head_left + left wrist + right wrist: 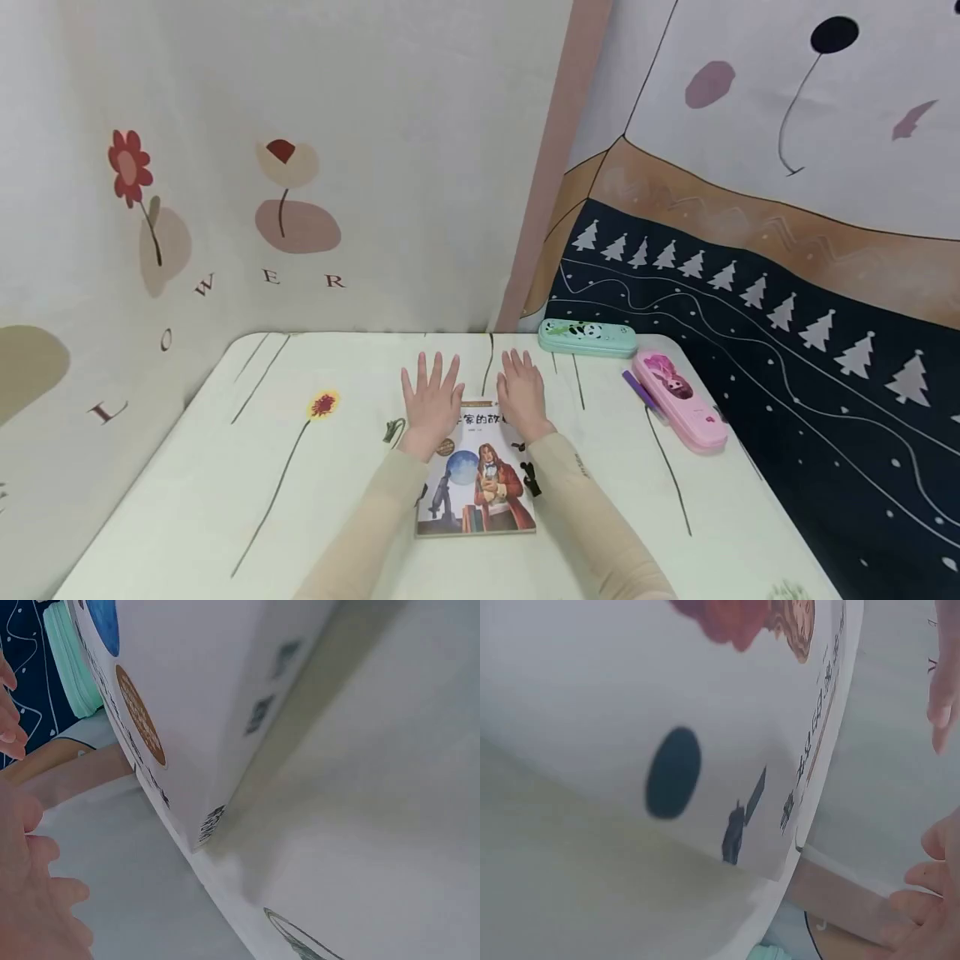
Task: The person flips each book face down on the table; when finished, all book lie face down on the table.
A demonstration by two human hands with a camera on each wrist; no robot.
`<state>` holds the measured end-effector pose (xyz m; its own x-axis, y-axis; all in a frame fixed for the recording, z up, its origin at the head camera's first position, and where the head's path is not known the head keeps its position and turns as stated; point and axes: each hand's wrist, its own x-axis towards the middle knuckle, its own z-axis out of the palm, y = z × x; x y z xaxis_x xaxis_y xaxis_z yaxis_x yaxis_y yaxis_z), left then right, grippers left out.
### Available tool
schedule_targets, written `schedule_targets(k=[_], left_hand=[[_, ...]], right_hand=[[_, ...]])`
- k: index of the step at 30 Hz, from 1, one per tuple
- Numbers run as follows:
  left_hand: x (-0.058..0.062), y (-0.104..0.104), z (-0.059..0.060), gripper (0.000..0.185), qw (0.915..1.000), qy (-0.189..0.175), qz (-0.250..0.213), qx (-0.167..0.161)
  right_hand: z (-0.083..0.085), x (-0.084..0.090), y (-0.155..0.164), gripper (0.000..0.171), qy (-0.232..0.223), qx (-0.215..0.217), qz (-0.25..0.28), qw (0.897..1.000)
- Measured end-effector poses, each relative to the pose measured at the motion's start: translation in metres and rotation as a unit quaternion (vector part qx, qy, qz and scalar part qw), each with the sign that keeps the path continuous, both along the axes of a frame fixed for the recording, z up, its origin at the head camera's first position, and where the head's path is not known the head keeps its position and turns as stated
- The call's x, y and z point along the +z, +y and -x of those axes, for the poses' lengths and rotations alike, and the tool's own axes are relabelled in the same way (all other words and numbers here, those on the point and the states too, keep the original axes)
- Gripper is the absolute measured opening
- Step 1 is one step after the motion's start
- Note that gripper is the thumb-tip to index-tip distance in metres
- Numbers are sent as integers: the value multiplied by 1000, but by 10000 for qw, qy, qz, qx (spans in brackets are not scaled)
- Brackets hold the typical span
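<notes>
A white tabletop printed with thin dark stems and a small red-and-yellow flower (225, 467) fills the lower part of the head view, with a cream wall hanging printed with flowers and letters (225, 208) behind it at ten o'clock.

Near the table's middle lies a thin paperback book with a white cover showing a long-haired figure in a red coat beside a telescope (480, 487), face up and flat, its title end pointing to twelve o'clock. The left hand (431, 400) lies palm down with fingers straight and spread, over the book's far left corner at about eleven o'clock of the cover; the fingertips reach past the book's edge toward the table. Whether the palm presses the cover or hovers just over it cannot be told. The right hand (521, 392) lies the same way, fingers straight and slightly apart, over the far right corner at about one o'clock of the cover. Neither hand grips anything. Both forearms wear pale beige sleeves (577, 492).

At two o'clock of the book, near the table's far edge, sits a mint-green pencil case with a panda picture (587, 337). Just beside it, at three o'clock, lies a pink pencil case with a cartoon print (678, 400), with a purple pen (641, 392) along its left side.
</notes>
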<state>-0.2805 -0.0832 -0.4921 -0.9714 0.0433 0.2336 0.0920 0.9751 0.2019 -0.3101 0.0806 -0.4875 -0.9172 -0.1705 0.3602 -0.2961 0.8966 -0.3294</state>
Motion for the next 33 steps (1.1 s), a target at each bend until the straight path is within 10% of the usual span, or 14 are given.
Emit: schedule_targets(k=[17, 33], left_hand=[[-10, -14, -16, 33, 9812, 468, -1820, -440], [-20, -42, -28, 19, 8968, -200, -4417, 141]], right_hand=[[7, -23, 23, 23, -1020, 359, 2526, 9615], [5, -34, 40, 19, -1558, 53, 3181, 9352]])
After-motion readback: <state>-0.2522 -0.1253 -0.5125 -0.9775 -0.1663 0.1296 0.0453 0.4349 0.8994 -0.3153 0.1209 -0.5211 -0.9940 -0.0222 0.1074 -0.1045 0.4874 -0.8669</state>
